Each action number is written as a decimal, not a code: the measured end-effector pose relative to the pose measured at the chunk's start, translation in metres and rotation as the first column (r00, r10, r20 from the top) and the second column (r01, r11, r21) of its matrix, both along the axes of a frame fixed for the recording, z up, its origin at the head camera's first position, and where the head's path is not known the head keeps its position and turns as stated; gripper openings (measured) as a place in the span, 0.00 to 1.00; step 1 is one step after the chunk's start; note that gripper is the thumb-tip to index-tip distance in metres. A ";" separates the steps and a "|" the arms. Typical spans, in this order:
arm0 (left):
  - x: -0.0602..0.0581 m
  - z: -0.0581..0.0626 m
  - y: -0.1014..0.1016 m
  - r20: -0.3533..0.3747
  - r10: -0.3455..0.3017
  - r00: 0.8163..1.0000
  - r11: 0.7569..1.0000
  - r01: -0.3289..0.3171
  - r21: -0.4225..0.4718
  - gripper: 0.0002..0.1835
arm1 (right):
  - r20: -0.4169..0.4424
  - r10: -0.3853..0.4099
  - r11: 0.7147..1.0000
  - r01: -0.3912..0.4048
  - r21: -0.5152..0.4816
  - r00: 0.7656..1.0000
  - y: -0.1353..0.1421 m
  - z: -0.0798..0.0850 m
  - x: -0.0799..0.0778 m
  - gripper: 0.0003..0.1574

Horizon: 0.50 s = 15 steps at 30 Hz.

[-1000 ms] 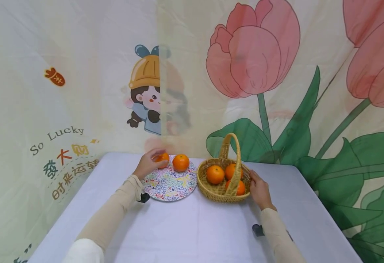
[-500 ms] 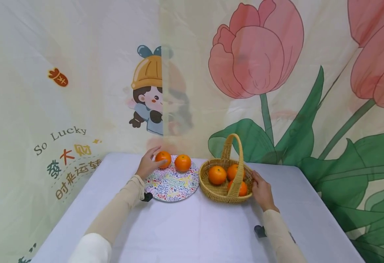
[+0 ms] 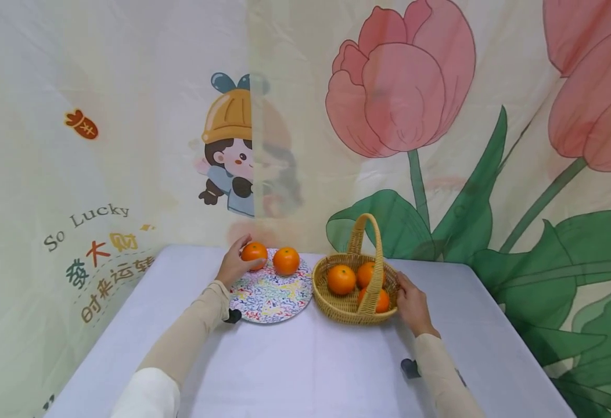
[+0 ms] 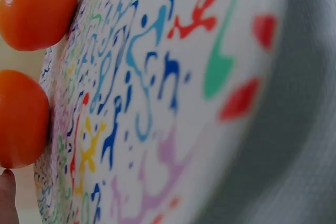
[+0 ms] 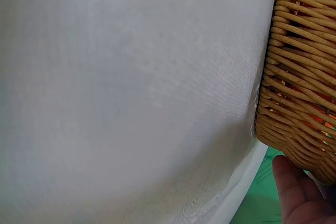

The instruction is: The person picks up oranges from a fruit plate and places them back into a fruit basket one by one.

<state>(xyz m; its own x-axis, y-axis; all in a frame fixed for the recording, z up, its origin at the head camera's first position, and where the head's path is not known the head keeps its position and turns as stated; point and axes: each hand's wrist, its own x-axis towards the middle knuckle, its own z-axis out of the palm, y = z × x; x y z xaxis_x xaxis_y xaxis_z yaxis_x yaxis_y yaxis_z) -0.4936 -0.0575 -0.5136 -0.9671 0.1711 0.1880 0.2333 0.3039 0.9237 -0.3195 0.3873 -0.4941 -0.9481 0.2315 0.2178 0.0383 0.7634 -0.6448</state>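
We saw the left grip (image 3: pixel 234 267) curved closely round an orange (image 3: pixel 254 254) at the far left of the patterned plate (image 3: pixel 269 303), thumb on the near side, apparently to keep it from rolling. A second orange (image 3: pixel 286 261) sat just right of that grip, limiting room there. The right grip (image 3: pixel 414 305) held the near-at-hand edge of the basket (image 3: pixel 344 314), presumably to steady it on the desk (image 3: pixel 284 371); we could not tell how tightly. Left of that grip, three oranges (image 3: pixel 341 280) lay inside, with the handle (image 3: pixel 378 255) arching across and partly blocking access.
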 end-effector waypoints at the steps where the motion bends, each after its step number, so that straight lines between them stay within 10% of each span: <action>1: 0.000 -0.002 0.001 -0.001 0.002 1.000 1.000 -0.002 -0.004 0.48 | -0.004 0.001 1.000 -0.001 0.002 1.000 0.000 0.000 0.000 0.30; 15: -0.004 -0.012 0.007 0.013 0.029 1.000 0.998 -0.028 -0.053 0.53 | -0.097 0.038 0.999 -0.036 0.021 0.995 0.003 -0.004 0.002 0.28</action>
